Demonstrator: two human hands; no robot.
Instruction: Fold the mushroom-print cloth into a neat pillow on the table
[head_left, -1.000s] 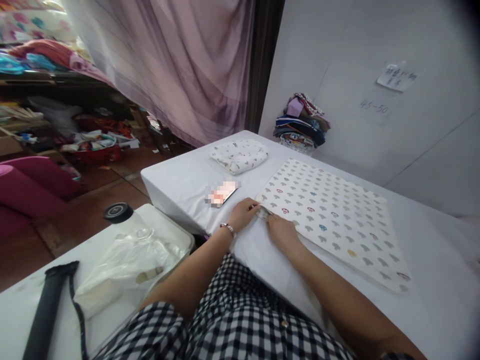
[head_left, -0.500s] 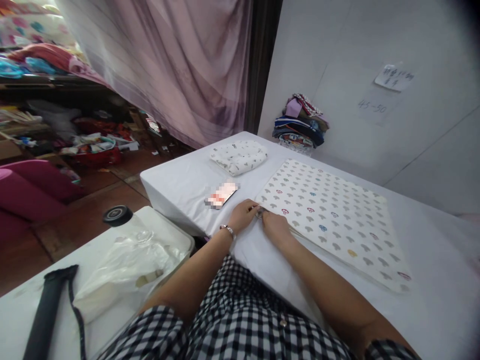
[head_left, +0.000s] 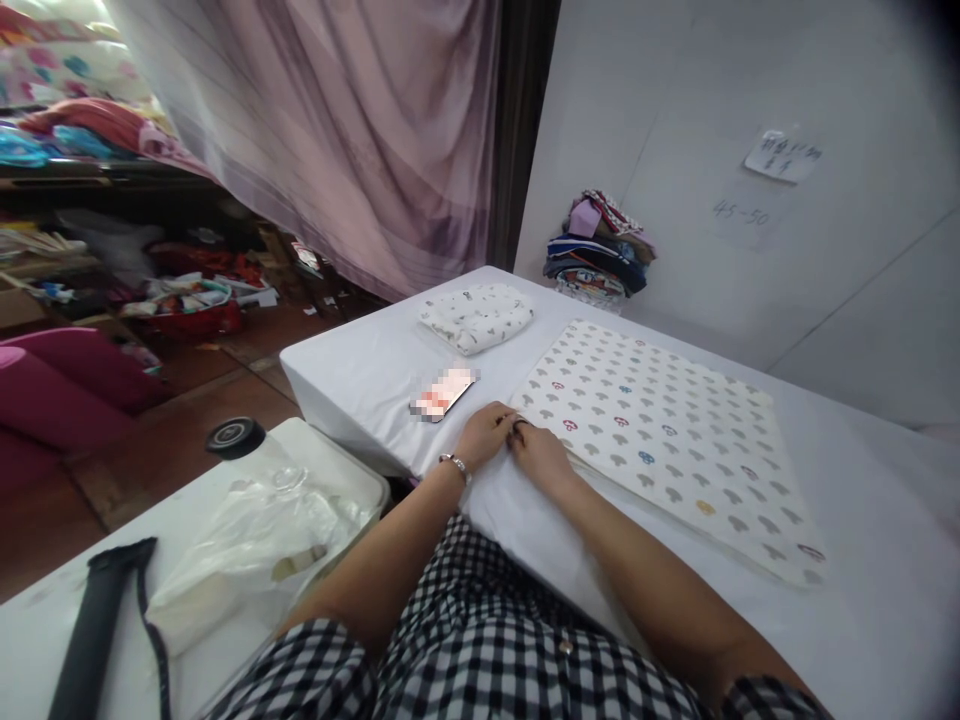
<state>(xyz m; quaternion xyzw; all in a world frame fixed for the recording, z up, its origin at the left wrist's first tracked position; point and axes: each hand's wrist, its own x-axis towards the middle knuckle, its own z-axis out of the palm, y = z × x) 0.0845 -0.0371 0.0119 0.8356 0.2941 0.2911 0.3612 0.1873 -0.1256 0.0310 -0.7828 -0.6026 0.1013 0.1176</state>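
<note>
Left hand (head_left: 484, 438) and right hand (head_left: 541, 458) meet at the near-left corner of the cloth (head_left: 664, 430), fingertips together or nearly so. Both sets of fingers bent inward. Whether either hand pinches the hem can't be made out; the fingers hide the spot.

Cloth lies flat, printed face up, on the white table (head_left: 352, 355). From the right hand it spreads to the right and away; its near edge runs off beside that hand's wrist, slanting closer to the body. Corner aside, the cloth is untouched.

Step in hand, as judged: close fingerwork at that one corner, both hands sharing it, rest of the cloth left alone. From this position, a next move would seem to call for a light touch and a steady left hand, so the layers don't skew or ruck.

Around the hands: phone (head_left: 447, 393) just beyond the left hand and to its left, not touching. Bundle (head_left: 476, 318) farther out, beyond the phone. Bag (head_left: 255, 550) well to the left, on a separate white surface (head_left: 345, 450), beyond the left forearm.
</note>
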